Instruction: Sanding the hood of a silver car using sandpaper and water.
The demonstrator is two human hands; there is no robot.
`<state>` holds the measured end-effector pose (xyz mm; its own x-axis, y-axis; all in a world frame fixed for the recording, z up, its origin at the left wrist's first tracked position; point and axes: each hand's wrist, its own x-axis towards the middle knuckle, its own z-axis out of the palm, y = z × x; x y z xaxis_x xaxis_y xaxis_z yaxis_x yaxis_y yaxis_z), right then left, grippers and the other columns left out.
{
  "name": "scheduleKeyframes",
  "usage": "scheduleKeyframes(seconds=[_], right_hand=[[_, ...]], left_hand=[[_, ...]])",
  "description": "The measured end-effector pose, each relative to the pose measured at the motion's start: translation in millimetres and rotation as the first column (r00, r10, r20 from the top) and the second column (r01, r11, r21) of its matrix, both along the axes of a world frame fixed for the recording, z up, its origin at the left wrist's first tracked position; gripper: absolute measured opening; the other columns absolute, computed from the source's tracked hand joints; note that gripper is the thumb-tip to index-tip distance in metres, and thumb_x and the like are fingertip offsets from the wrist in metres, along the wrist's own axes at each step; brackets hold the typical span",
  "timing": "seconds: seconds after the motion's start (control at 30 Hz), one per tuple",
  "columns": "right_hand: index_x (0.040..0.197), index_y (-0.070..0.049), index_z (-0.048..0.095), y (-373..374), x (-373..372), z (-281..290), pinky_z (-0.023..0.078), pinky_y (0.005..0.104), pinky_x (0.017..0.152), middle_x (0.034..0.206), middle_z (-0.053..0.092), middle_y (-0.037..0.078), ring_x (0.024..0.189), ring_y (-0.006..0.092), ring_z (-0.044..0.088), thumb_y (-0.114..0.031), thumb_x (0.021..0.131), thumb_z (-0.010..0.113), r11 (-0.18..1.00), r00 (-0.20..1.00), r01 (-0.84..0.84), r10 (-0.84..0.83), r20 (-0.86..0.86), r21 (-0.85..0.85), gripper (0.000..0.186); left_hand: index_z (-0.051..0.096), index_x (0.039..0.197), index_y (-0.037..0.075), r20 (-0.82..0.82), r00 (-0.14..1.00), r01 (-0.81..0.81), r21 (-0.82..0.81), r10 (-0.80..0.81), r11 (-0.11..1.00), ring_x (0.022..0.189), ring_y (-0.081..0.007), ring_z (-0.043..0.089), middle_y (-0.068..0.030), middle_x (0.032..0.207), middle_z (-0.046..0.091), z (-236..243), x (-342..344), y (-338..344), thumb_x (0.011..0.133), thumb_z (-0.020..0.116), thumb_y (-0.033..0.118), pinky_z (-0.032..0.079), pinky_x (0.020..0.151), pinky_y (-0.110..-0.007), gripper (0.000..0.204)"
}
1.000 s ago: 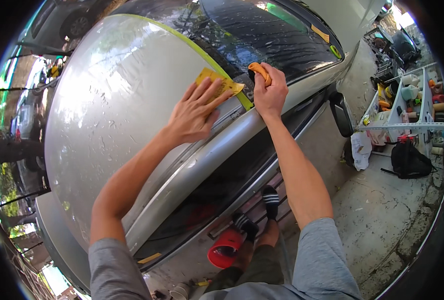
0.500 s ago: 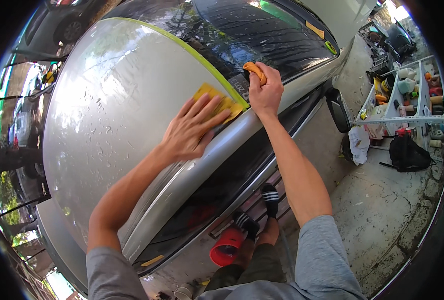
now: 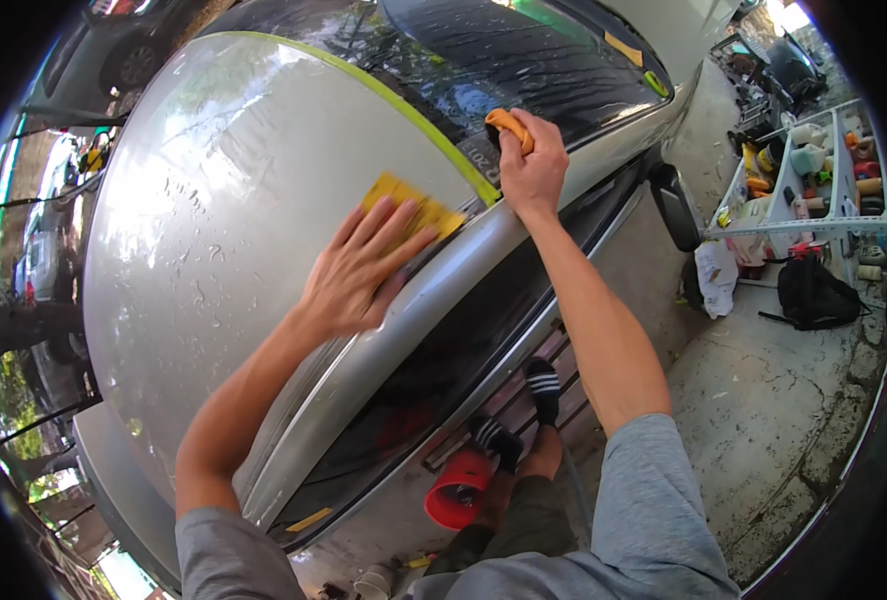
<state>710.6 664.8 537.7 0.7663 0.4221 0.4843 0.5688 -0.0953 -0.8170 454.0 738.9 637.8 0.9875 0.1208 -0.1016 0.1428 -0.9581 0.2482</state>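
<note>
Water drops dot the silver car roof (image 3: 204,220), edged with lime green tape (image 3: 444,146). Left of the middle, at ten o'clock, my left hand (image 3: 349,275) lies flat, fingers a bit spread, on a yellow sheet (image 3: 432,213) at its one o'clock. At one o'clock, my right hand (image 3: 537,170) pinches an orange roll (image 3: 510,124). At six o'clock sits a red bucket (image 3: 471,467).

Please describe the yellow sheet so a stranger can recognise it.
On the silver car roof, find the green tape beside the windshield. Near its lower end, the left hand rests on the yellow sheet, spread flat, unlike the curled orange piece in the right hand.
</note>
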Motion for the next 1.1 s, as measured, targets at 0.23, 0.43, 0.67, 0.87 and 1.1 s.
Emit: scheduleKeyframes(seconds=[0.23, 0.43, 0.67, 0.87, 1.1], right_hand=[[0.106, -0.002, 0.068, 8, 2, -4, 0.05, 0.0388, 0.088, 0.103, 0.066, 0.016, 0.097, 0.0315, 0.062, -0.011, 0.081, 0.066, 1.0, 1.0, -0.022, 0.022, 0.016, -0.019, 0.026], [0.107, -0.004, 0.069, 7, -5, 13, 0.05, 0.0381, 0.088, 0.105, 0.066, 0.015, 0.097, 0.0313, 0.063, -0.012, 0.083, 0.066, 0.999, 1.0, -0.012, 0.013, 0.015, -0.05, 0.025], [0.106, -0.004, 0.069, 1, 1, 0, 0.05, 0.0371, 0.088, 0.105, 0.066, 0.014, 0.097, 0.0304, 0.063, -0.013, 0.084, 0.065, 0.996, 0.999, -0.011, 0.014, 0.034, -0.083, 0.025], [0.106, -0.004, 0.07, 11, -6, 11, 0.049, 0.0369, 0.088, 0.103, 0.066, 0.014, 0.097, 0.0304, 0.063, -0.014, 0.084, 0.066, 0.994, 0.998, -0.015, 0.021, 0.059, -0.106, 0.025], [0.108, -0.005, 0.069, -5, 16, 1, 0.048, 0.0346, 0.089, 0.105, 0.066, 0.012, 0.099, 0.0268, 0.063, -0.017, 0.084, 0.073, 0.981, 0.988, -0.028, 0.057, 0.147, -0.194, 0.027]], left_hand=[[0.039, 0.149, 0.021, 0.03, 0.999, -0.022, -0.004, 0.023, 1.0, 0.147, -0.034, 0.02, -0.0116, 0.159, 0.027, 4, -8, 6, 0.085, 0.049, 0.017, 0.012, 0.12, -0.049, 0.065], [0.05, 0.142, 0.02, -0.054, 0.968, -0.244, 0.041, 0.246, 0.969, 0.145, -0.0351, 0.026, -0.0136, 0.155, 0.034, 25, -179, -33, 0.081, 0.051, 0.017, 0.013, 0.12, -0.049, 0.062], [0.039, 0.149, 0.023, 0.028, 0.998, -0.049, 0.013, 0.048, 0.999, 0.147, -0.0325, 0.02, -0.0107, 0.159, 0.027, 6, -45, 9, 0.087, 0.05, 0.019, 0.011, 0.121, -0.048, 0.063], [0.041, 0.148, 0.024, -0.152, 0.97, -0.189, 0.007, 0.187, 0.982, 0.147, -0.0347, 0.02, -0.0117, 0.159, 0.026, 28, -141, -22, 0.084, 0.051, 0.022, 0.013, 0.12, -0.049, 0.065], [0.041, 0.148, 0.026, 0.045, 0.912, -0.409, -0.011, 0.409, 0.913, 0.146, -0.0316, 0.025, -0.0084, 0.158, 0.029, 0, -108, -35, 0.089, 0.049, 0.022, 0.015, 0.12, -0.047, 0.059]])
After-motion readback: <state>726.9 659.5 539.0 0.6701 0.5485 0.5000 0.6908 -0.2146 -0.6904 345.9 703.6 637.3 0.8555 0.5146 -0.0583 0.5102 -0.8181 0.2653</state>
